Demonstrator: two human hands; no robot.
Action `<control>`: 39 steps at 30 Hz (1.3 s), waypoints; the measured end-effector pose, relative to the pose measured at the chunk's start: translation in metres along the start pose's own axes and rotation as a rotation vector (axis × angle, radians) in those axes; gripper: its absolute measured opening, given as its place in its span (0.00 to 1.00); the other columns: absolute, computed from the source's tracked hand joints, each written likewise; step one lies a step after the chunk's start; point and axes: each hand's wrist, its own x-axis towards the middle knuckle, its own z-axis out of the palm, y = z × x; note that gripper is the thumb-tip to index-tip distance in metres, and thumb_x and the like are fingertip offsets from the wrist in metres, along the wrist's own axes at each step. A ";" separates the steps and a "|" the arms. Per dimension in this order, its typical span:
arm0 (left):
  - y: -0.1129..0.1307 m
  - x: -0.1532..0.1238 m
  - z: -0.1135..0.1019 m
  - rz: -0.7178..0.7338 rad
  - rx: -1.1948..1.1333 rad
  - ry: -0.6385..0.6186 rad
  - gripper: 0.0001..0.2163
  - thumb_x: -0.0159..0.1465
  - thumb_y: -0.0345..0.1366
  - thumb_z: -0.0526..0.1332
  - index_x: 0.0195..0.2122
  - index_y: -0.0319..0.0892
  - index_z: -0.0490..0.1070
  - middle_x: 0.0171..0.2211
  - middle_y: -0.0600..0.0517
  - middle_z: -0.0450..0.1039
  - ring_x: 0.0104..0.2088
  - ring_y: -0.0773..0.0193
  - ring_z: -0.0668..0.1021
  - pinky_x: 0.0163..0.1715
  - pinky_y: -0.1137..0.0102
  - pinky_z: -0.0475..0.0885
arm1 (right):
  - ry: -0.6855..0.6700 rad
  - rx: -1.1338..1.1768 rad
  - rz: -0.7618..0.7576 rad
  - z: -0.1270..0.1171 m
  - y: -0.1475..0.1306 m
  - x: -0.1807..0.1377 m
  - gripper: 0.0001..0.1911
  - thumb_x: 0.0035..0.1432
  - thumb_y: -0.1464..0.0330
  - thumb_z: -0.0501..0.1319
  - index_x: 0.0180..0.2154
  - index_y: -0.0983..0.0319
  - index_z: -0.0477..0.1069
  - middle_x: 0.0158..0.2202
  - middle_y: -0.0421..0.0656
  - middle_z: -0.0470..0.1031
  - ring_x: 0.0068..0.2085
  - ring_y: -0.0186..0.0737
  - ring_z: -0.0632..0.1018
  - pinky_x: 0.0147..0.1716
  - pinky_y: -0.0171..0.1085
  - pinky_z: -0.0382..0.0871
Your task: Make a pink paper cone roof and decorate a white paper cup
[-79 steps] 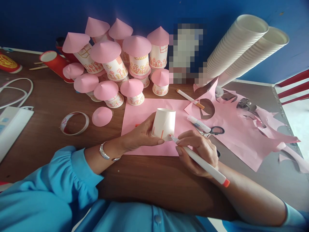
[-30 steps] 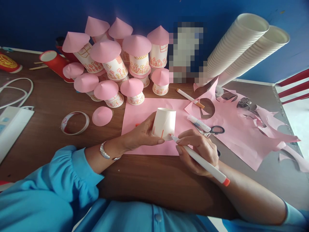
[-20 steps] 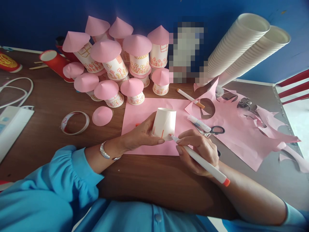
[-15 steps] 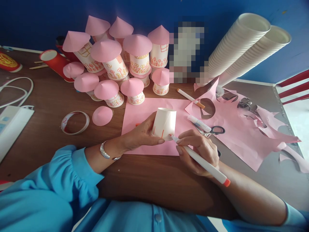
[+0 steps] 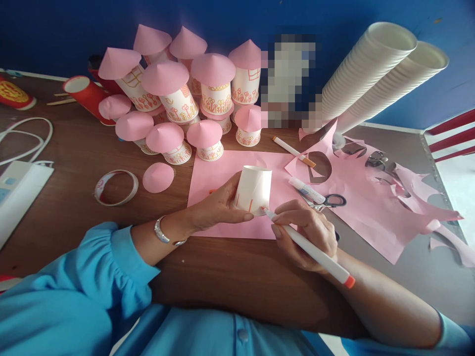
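Observation:
A small white paper cup (image 5: 254,188) is held upside down, its wide rim low, with short red lines drawn near that rim. My left hand (image 5: 218,202) is closed round the cup's left side, the thumb along its lower edge. In my right hand (image 5: 306,232) is a white marker (image 5: 319,254) with an orange-red end. Its tip touches or nearly touches the cup low on the right. Beneath the cup lies a sheet of pink paper (image 5: 208,170). A bit of orange shows beside my left wrist, mostly hidden.
Several decorated cups with pink paper cones (image 5: 165,79) stand at the back. Two leaning stacks of white cups (image 5: 367,64), pink paper scraps (image 5: 386,222), scissors (image 5: 334,200), a glue tube (image 5: 307,190) and another marker (image 5: 293,151) are at right. A tape roll (image 5: 116,188) and power strip (image 5: 25,198) lie left.
The view has shifted very slightly. Both hands, the cup and the marker stay in nearly the same position, the tip still at the cup's lower right.

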 end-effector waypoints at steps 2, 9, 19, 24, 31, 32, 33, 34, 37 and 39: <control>0.000 0.000 0.000 0.002 -0.005 -0.007 0.39 0.56 0.41 0.75 0.67 0.47 0.59 0.48 0.47 0.73 0.51 0.53 0.74 0.52 0.58 0.69 | -0.003 0.004 0.005 0.000 0.000 0.000 0.14 0.59 0.80 0.61 0.44 0.58 0.69 0.31 0.40 0.76 0.27 0.36 0.80 0.21 0.33 0.71; -0.002 0.000 0.000 0.004 -0.009 0.009 0.39 0.56 0.40 0.76 0.66 0.48 0.60 0.48 0.48 0.74 0.51 0.52 0.75 0.53 0.58 0.70 | -0.009 -0.001 -0.001 0.001 0.000 0.001 0.14 0.60 0.80 0.61 0.44 0.59 0.68 0.31 0.40 0.76 0.27 0.36 0.79 0.22 0.32 0.72; -0.002 0.000 0.000 0.000 -0.018 0.005 0.39 0.55 0.40 0.76 0.66 0.49 0.61 0.50 0.47 0.73 0.52 0.52 0.75 0.53 0.58 0.70 | 0.002 -0.007 -0.001 0.001 0.001 0.001 0.14 0.59 0.80 0.61 0.44 0.58 0.68 0.31 0.40 0.76 0.28 0.37 0.80 0.22 0.32 0.72; 0.000 0.000 0.001 -0.008 -0.007 0.007 0.40 0.55 0.41 0.76 0.66 0.48 0.60 0.49 0.47 0.73 0.51 0.52 0.74 0.52 0.58 0.70 | 0.002 -0.001 0.010 0.000 0.000 0.000 0.15 0.59 0.80 0.61 0.44 0.58 0.68 0.31 0.40 0.76 0.27 0.36 0.79 0.21 0.32 0.71; 0.000 0.000 0.000 -0.009 -0.006 0.017 0.38 0.56 0.41 0.76 0.64 0.48 0.61 0.49 0.47 0.73 0.51 0.52 0.75 0.51 0.58 0.70 | 0.008 0.010 0.002 0.000 -0.001 -0.001 0.15 0.58 0.79 0.61 0.44 0.58 0.69 0.30 0.39 0.76 0.26 0.37 0.80 0.21 0.33 0.71; 0.000 0.000 0.000 -0.008 -0.007 0.017 0.38 0.55 0.41 0.76 0.64 0.48 0.61 0.49 0.47 0.73 0.51 0.51 0.75 0.51 0.58 0.70 | 0.008 0.008 0.003 0.000 -0.001 -0.001 0.15 0.59 0.79 0.62 0.44 0.57 0.69 0.30 0.39 0.76 0.26 0.37 0.80 0.21 0.33 0.71; 0.000 0.000 0.000 -0.007 -0.008 0.017 0.38 0.55 0.41 0.76 0.65 0.48 0.61 0.49 0.47 0.74 0.51 0.51 0.75 0.51 0.58 0.70 | 0.007 0.004 0.006 0.000 -0.001 -0.001 0.14 0.59 0.79 0.62 0.44 0.57 0.69 0.30 0.39 0.76 0.26 0.37 0.80 0.21 0.33 0.72; 0.000 0.000 0.000 -0.007 -0.007 0.018 0.38 0.56 0.41 0.76 0.65 0.48 0.61 0.50 0.47 0.74 0.52 0.51 0.75 0.51 0.58 0.70 | 0.005 -0.001 0.007 0.000 -0.001 -0.001 0.14 0.59 0.79 0.62 0.44 0.57 0.69 0.30 0.39 0.76 0.26 0.37 0.80 0.21 0.33 0.72; 0.000 0.000 0.001 -0.010 -0.008 0.017 0.38 0.56 0.41 0.76 0.65 0.48 0.61 0.50 0.47 0.74 0.52 0.51 0.75 0.52 0.58 0.70 | 0.003 -0.010 0.009 0.001 -0.001 -0.001 0.14 0.59 0.79 0.61 0.44 0.58 0.69 0.30 0.39 0.76 0.26 0.36 0.79 0.21 0.33 0.71; 0.001 0.000 0.001 -0.011 -0.016 0.008 0.39 0.56 0.41 0.76 0.65 0.48 0.60 0.49 0.47 0.74 0.52 0.51 0.75 0.52 0.58 0.70 | 0.002 -0.011 0.004 0.001 -0.001 0.000 0.13 0.60 0.79 0.61 0.43 0.58 0.68 0.30 0.40 0.76 0.27 0.36 0.79 0.21 0.32 0.70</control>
